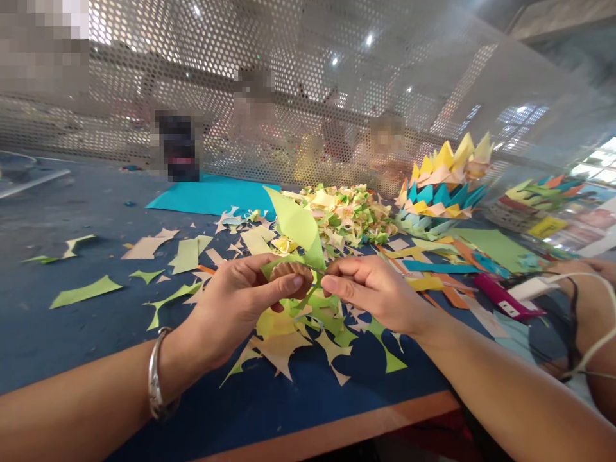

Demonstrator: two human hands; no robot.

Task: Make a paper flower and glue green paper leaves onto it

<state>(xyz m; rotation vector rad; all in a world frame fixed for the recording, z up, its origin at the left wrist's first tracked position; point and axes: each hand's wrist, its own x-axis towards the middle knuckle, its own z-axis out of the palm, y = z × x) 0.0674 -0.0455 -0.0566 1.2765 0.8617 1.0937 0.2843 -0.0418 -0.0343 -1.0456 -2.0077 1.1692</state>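
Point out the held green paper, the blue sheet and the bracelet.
Green paper [294,221]: head view, on its broad upper part.
Blue sheet [217,195]: head view, middle of its surface.
Bracelet [153,378]: head view, outside of its band.

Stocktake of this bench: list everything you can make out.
Table: one, blue, below
Perforated screen: one, grey, behind
Blurred people: several, colours unclear, behind screen
Dark object: one, black, far left
Large sheet: one, bright blue, by screen
Green sheet: one, green, right
Paper pile: one, mixed colours, far centre
Spiked paper stacks: two, multicoloured, far right
Paper scraps: many, mixed colours, scattered
Magenta device: one, magenta, right
Cables: several, black and white, right
Another person's arm: one, right edge
Held paper: one, light green, left hand
Brown ridged piece: one, brown, left hand
Thin tool: one, dark, right fingertips
Bracelet: one, silver, left wrist
Left hand: one, centre-left
Right hand: one, centre
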